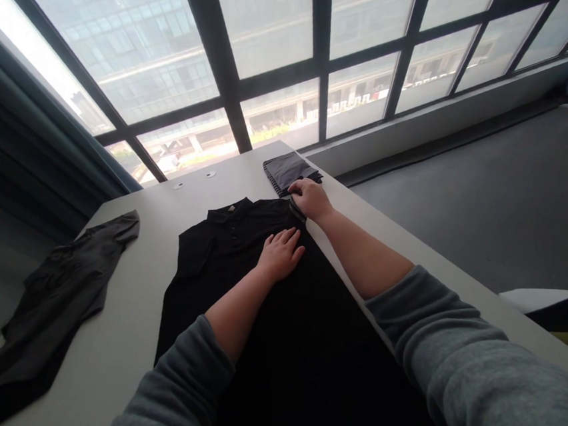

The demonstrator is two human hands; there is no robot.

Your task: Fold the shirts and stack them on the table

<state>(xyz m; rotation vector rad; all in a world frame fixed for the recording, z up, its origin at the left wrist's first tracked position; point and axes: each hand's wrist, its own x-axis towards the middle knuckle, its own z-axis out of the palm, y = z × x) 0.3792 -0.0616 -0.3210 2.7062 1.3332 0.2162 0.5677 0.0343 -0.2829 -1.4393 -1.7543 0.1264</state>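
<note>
A black polo shirt [297, 346] lies spread on the white table, its collar toward the window and its lower part toward me. My left hand [281, 253] rests flat on the shirt's upper chest, fingers stretched out near the right-hand shoulder. At that shoulder's edge, my right hand [311, 200] is closed in a pinch on the shirt's sleeve, which looks folded or lifted there. Just beyond my right hand sits a folded grey garment [290, 169] with a striped edge. The fingertips of my right hand are partly hidden.
On the left of the white table [126, 302] lies a dark grey garment [65, 294], hanging toward the near edge. A blue-grey curtain [28, 110] and a large window stand behind. Beyond the table's right edge is grey floor, with a white chair-like object [538, 297].
</note>
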